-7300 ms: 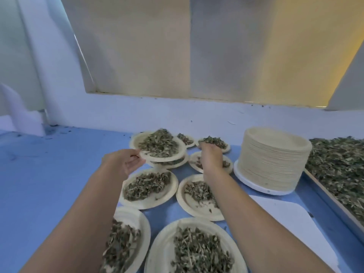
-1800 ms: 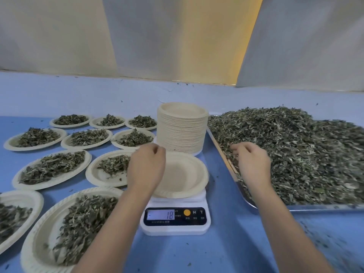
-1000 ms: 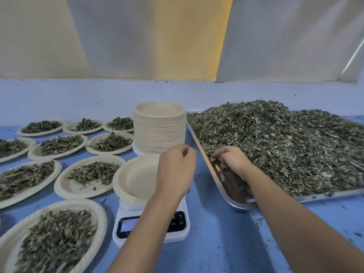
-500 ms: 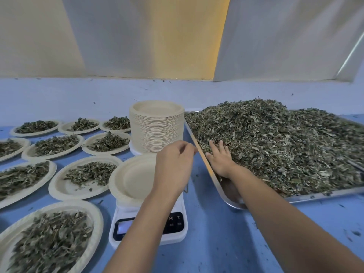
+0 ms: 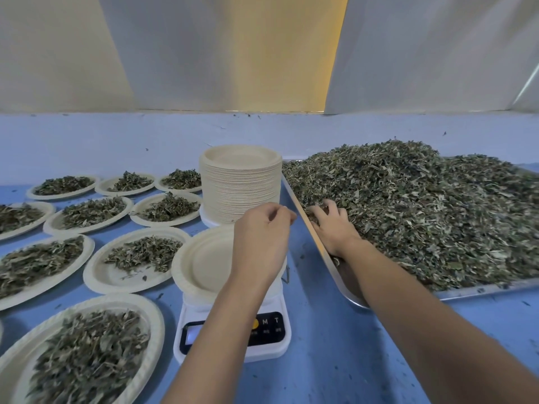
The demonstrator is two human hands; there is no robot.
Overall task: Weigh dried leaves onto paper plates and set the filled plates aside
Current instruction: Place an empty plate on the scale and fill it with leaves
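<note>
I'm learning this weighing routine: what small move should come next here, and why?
Probably close the right hand on a handful of dried leaves and carry it to the plate on the scale. That plate is bare, that hand is dug into the pile, and the left hand hovers over the plate's edge.

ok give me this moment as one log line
right hand: fingers curled into dried leaves in tray | left hand: above empty plate on scale, grip unclear | filled plates: at left
</note>
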